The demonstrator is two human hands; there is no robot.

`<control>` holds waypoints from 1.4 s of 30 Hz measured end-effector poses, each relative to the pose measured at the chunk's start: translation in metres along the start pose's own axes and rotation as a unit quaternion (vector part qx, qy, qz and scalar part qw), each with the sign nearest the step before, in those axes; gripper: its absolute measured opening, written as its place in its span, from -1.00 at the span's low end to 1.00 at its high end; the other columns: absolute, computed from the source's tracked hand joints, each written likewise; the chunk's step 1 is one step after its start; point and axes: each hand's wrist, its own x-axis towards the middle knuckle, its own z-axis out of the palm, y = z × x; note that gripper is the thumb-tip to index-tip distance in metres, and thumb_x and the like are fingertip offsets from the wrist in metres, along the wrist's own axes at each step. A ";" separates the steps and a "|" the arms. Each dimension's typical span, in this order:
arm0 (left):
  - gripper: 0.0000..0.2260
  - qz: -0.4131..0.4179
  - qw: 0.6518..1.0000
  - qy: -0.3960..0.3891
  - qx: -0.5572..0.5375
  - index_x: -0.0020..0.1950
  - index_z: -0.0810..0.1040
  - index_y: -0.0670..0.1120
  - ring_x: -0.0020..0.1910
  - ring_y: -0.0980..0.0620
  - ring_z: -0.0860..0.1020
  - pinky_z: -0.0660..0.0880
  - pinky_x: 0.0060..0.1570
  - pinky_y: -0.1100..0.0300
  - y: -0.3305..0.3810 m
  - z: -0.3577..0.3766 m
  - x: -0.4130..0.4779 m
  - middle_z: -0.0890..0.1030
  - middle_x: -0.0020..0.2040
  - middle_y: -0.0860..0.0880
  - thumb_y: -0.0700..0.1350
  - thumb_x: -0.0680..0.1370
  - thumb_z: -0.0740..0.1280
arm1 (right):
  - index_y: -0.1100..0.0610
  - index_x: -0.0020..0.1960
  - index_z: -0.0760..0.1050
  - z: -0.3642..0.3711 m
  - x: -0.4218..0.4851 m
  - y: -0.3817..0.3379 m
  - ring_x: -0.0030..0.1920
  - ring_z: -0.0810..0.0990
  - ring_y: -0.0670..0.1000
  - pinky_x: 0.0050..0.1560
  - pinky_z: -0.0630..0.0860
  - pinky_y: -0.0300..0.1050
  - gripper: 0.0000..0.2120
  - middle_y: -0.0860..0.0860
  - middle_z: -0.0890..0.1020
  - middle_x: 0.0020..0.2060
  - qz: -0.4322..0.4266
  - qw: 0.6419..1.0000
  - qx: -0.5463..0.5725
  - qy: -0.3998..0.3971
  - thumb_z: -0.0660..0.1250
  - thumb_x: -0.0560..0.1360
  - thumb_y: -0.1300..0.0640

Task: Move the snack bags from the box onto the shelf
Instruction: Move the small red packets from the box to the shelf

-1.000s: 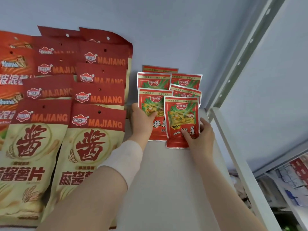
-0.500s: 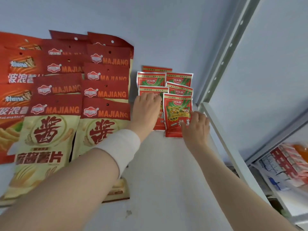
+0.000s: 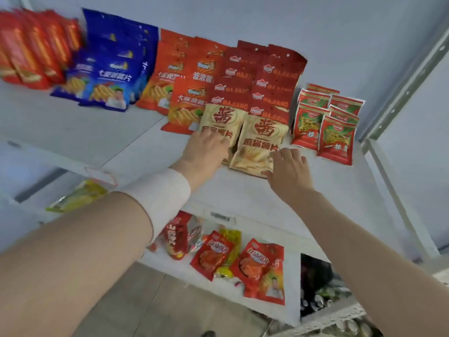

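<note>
Small red-and-green snack bags (image 3: pixel 335 139) stand in overlapping rows at the right end of the white shelf (image 3: pixel 243 198), with no hand on them. To their left stand rows of cream-and-red MAJIANG chip bags (image 3: pixel 262 139). My left hand (image 3: pixel 206 149) rests with its fingers on the lower part of the front left MAJIANG bag (image 3: pixel 220 117). My right hand (image 3: pixel 288 166), fingers spread, touches the lower right corner of the front right MAJIANG bag. Neither hand holds anything. The box is out of view.
Orange-red chip bags (image 3: pixel 184 93), blue chip bags (image 3: pixel 114 69) and more red bags (image 3: pixel 36 52) fill the shelf to the left. A perforated metal upright (image 3: pixel 401 93) bounds the right end. The shelf below holds red snack packs (image 3: pixel 262 271) and a yellow bag (image 3: pixel 77 195).
Both hands left the small red bags and moved left and back to the front MAJIANG bags. The view pulled back and down, showing more of the shelf and the lower shelf.
</note>
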 end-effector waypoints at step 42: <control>-0.56 -0.703 0.567 -0.294 -0.313 0.34 0.35 -0.05 0.27 -0.05 0.44 0.39 0.24 0.07 -0.552 0.397 -0.898 0.49 0.26 -0.05 0.10 0.53 0.29 | 0.09 0.40 0.25 0.205 -0.316 -1.062 0.34 0.35 0.04 0.33 0.35 -0.06 -0.54 0.04 0.36 0.34 -0.452 0.815 0.029 -0.362 0.21 0.55 -0.02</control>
